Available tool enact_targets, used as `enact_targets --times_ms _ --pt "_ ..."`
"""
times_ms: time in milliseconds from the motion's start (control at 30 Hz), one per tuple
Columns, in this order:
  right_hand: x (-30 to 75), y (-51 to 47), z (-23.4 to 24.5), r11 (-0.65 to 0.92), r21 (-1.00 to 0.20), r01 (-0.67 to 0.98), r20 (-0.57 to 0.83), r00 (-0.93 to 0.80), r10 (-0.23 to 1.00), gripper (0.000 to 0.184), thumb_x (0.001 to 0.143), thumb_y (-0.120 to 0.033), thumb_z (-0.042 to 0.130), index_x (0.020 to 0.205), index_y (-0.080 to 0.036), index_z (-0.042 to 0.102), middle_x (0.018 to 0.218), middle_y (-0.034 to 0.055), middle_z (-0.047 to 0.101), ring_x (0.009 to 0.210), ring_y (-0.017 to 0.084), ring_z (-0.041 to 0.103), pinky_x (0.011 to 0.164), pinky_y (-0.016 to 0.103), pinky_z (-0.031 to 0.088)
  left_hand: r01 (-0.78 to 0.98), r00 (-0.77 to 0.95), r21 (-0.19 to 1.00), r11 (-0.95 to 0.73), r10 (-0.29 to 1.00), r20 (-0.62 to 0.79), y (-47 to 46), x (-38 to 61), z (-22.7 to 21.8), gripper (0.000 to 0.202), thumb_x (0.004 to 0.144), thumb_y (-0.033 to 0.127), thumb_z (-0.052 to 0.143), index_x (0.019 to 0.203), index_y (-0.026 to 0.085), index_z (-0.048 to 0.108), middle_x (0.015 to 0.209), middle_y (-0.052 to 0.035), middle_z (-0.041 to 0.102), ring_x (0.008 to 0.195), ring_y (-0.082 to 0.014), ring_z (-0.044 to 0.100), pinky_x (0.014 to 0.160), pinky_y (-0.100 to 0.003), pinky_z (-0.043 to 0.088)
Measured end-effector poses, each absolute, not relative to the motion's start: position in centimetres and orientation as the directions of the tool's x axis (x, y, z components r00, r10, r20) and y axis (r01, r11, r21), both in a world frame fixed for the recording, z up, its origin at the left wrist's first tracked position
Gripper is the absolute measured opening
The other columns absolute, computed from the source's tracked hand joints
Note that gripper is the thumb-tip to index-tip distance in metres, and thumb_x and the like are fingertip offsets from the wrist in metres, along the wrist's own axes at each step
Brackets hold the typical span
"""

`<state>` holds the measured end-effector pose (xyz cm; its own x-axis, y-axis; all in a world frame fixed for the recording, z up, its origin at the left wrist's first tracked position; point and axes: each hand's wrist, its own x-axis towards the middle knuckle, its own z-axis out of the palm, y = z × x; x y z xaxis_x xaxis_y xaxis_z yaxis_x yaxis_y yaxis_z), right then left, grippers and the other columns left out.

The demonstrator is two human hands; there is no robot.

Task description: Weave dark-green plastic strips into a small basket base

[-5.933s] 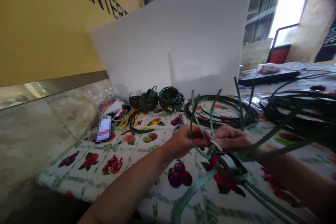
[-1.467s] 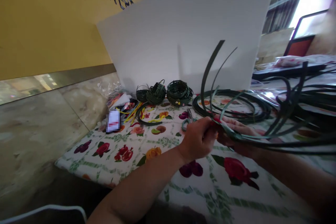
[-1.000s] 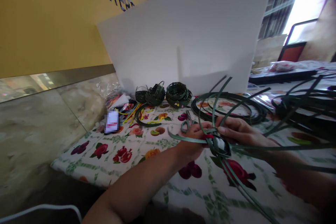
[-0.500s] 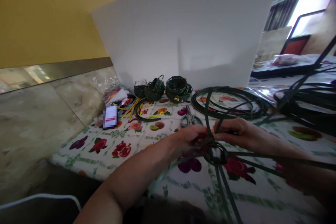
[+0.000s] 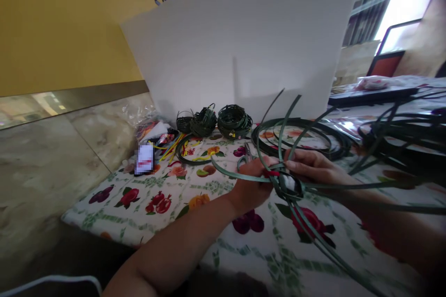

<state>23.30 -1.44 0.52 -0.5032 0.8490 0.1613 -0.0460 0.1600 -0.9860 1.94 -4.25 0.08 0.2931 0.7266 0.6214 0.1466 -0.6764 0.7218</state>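
Between my hands is a small dark green woven piece (image 5: 290, 186), with something white inside it and a bit of red at its left side. Long flat green strips (image 5: 315, 232) stick out of it on all sides. Wrapped round its left edge, my left hand (image 5: 253, 178) is closed on the weave. My right hand (image 5: 308, 167) pinches the strips at the top of the weave, thumb and fingers together. Scissors (image 5: 246, 154) lie just behind my left hand, partly hidden by it.
At the back stand several dark green woven baskets (image 5: 234, 121) before a white board (image 5: 244, 46). Coils of green strip (image 5: 339, 141) lie at right. On the left are yellow strips (image 5: 176, 146), a blurred-out card (image 5: 144, 158) and plastic bags (image 5: 146, 123), all on a fruit-patterned cloth (image 5: 128, 216).
The woven piece has turned and tilted, and its strips have swung to new positions. A red bit now shows on it. My left hand has shifted slightly, and the view has moved a little.
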Motion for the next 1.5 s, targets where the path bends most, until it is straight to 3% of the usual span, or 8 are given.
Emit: enact_targets --times_ms 267,433,600,767,1000,1233,1333,1500 --pt "22.4 -2.5 1.4 0.158 -0.986 -0.051 0.162 -0.510 0.845 0.045 0.087 -0.056 0.080 0.074 -0.020 0.057 0.061 -0.0043 0.045 0.054 0.009 0.036 0.049 0.023 0.028 -0.002 0.297 0.844 -0.537 0.805 0.513 -5.1 2.1 0.9 0.007 0.086 0.021 0.065 0.078 0.021 0.063 0.079 -0.0026 0.060 0.082 -0.0186 0.054 0.084 -0.030 0.043" --pt "21.8 -2.1 0.4 0.156 -0.982 -0.105 0.188 -0.514 0.837 0.043 0.086 -0.058 0.080 0.082 -0.019 0.061 0.062 -0.0045 0.047 0.054 0.009 0.039 0.049 0.022 0.030 -0.176 0.256 0.908 -0.380 0.873 0.415 -5.1 3.3 -0.1 0.025 0.083 0.035 0.074 0.075 0.020 0.055 0.074 0.0007 0.054 0.077 -0.0146 0.046 0.076 -0.025 0.041" --pt "22.0 -2.5 1.1 0.237 -0.971 -0.028 0.214 -0.541 0.813 0.045 0.089 -0.060 0.077 0.081 -0.018 0.061 0.062 -0.0052 0.047 0.054 0.008 0.038 0.049 0.022 0.028 -0.402 0.431 0.912 0.088 0.896 0.104 -4.5 3.5 0.2 0.038 0.063 0.040 0.087 0.080 0.018 0.061 0.070 0.0018 0.055 0.064 -0.0104 0.048 0.061 -0.023 0.038" --pt "23.0 -2.3 2.5 0.380 -0.911 0.164 0.188 -0.654 0.733 0.049 0.088 -0.063 0.076 0.074 -0.018 0.062 0.055 -0.0056 0.047 0.049 0.008 0.038 0.046 0.023 0.026 -0.239 0.620 0.887 0.395 0.765 -0.174 -3.3 2.3 0.6 0.031 0.060 0.031 0.086 0.078 0.015 0.065 0.064 0.0021 0.055 0.052 -0.0084 0.046 0.053 -0.023 0.039" --pt "24.0 -1.8 3.2 0.485 -0.804 0.344 0.109 -0.716 0.689 0.049 0.091 -0.063 0.071 0.071 -0.019 0.066 0.060 -0.0008 0.060 0.052 0.011 0.051 0.049 0.024 0.038 -0.101 0.730 0.927 0.362 0.660 -0.179 -1.3 -0.1 1.3 0.047 0.068 0.048 0.090 0.096 0.015 0.072 0.090 -0.0069 0.072 0.074 -0.0165 0.068 0.067 -0.027 0.050" --pt "24.0 -1.8 2.4 0.574 -0.650 0.497 0.065 -0.717 0.694 0.053 0.097 -0.065 0.061 0.069 -0.019 0.064 0.061 0.0006 0.061 0.052 0.012 0.049 0.049 0.026 0.033 0.031 0.712 0.976 0.217 0.680 -0.174 -2.0 0.6 0.8 0.056 0.061 0.032 0.098 0.108 0.016 0.071 0.092 -0.0025 0.071 0.075 -0.0119 0.063 0.070 -0.025 0.048" --pt "24.2 -1.2 2.3 0.613 -0.600 0.513 0.196 -0.649 0.735 0.053 0.099 -0.066 0.055 0.074 -0.021 0.064 0.064 0.0006 0.061 0.057 0.014 0.050 0.054 0.027 0.037 0.016 0.696 0.981 0.191 0.703 -0.148 -1.7 1.0 0.3 0.059 0.055 0.027 0.100 0.106 0.015 0.070 0.089 -0.0027 0.072 0.077 -0.0135 0.066 0.073 -0.026 0.050" --pt "24.2 -1.9 3.7 0.699 -0.448 0.558 0.626 -0.363 0.691 0.037 0.101 -0.053 0.055 0.085 -0.022 0.067 0.076 0.0051 0.066 0.069 0.019 0.056 0.067 0.034 0.043 -0.042 0.670 0.984 0.173 0.735 -0.101 -1.1 0.8 -0.5 0.048 0.059 0.035 0.099 0.092 0.012 0.073 0.083 -0.0035 0.073 0.071 -0.0114 0.065 0.073 -0.026 0.051"
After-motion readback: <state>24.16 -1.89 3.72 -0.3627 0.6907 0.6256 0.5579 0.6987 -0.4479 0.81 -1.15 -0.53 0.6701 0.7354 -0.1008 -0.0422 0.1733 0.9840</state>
